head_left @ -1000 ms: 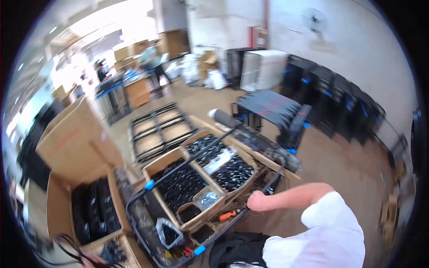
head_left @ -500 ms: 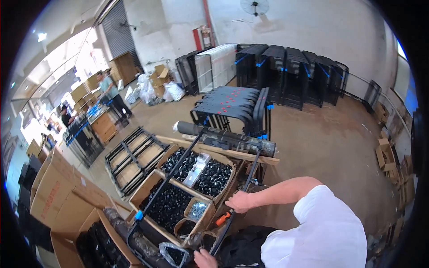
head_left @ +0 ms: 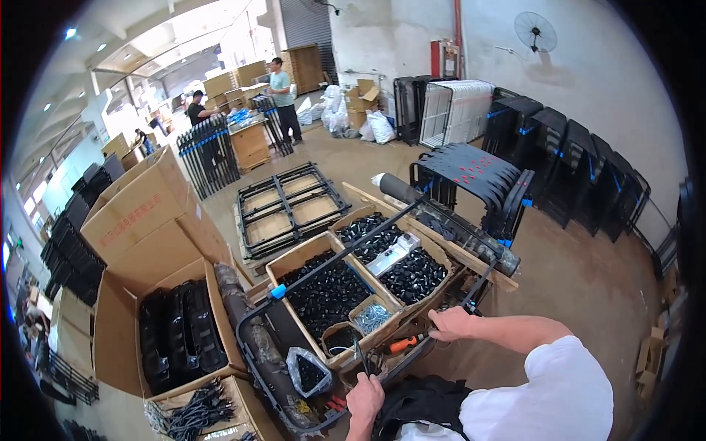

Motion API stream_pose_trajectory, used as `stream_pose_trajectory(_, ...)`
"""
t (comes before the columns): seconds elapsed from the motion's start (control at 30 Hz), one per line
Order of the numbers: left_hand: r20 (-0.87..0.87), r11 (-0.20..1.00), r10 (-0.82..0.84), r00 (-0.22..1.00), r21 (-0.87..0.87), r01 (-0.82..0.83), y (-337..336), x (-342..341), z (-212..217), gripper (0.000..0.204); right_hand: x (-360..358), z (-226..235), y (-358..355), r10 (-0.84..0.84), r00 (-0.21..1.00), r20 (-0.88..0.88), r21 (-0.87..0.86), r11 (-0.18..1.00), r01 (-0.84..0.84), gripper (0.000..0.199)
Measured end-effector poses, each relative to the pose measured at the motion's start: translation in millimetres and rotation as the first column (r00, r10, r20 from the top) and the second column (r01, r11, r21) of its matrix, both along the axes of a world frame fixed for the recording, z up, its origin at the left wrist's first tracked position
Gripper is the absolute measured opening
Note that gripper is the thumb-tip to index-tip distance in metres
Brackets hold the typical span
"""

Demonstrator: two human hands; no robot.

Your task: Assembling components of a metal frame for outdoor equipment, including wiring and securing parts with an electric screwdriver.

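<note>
A black tubular metal frame [head_left: 346, 252] with rounded corners and a blue clip lies across open boxes before me. My right hand [head_left: 451, 324] is closed round its near bar, towards the right end. My left hand [head_left: 365, 398] is closed at the same bar, lower and to the left; its fingertips are partly hidden. Thin dark pieces stick up just beyond it, too small to name. Between my hands is an orange-handled tool [head_left: 404, 344]. Under the frame are boxes of small black parts [head_left: 323, 290], a compartment of silvery screws [head_left: 371, 317] and a plastic bag [head_left: 309, 373] of black pieces.
A tall carton [head_left: 180, 342] of black parts stands left, above a box of dark cable-like pieces [head_left: 198, 415]. Beyond lie stacked black frames [head_left: 290, 209] and a dark roll [head_left: 397, 188]. Panels [head_left: 471, 169] stand at the right. Two people work at a far bench [head_left: 250, 147].
The view has swung left, so the scene sits further right in the picture. My left hand shows more fully beside the near bar; my right hand stays closed on it.
</note>
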State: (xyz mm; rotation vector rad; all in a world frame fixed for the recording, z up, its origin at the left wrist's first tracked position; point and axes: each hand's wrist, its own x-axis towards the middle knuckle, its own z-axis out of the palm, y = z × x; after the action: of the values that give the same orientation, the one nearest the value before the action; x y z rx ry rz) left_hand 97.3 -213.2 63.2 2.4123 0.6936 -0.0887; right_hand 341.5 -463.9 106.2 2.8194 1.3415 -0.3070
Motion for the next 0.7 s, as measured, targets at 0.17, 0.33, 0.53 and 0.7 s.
stream_pose_trajectory(0.17,0.046,0.999,0.002,0.999,-0.039,0.0,0.4,2.6,4.6,0.038,35.4,-56.7,-10.0,-0.154,0.976,-0.152,-0.167,0.978,0.128,0.046)
stream_pose_trajectory(0.33,0.07,0.999,0.006,0.998,-0.041,-0.003,2.1,-1.4,3.2,0.037,-1.5,20.9,10.1,-0.084,0.992,-0.095,-0.189,0.98,0.065,0.042)
stream_pose_trajectory(0.53,0.12,1.0,0.003,0.993,-0.022,0.0,3.7,-3.8,0.8,0.035,-5.7,16.2,12.4,-0.068,0.997,0.023,-0.168,0.983,0.071,0.041)
stream_pose_trajectory(0.7,0.156,1.0,-0.014,0.988,-0.018,0.017,1.9,-5.2,3.3,0.035,3.3,-5.4,2.9,0.081,0.996,0.028,-0.3,0.951,-0.069,0.042)
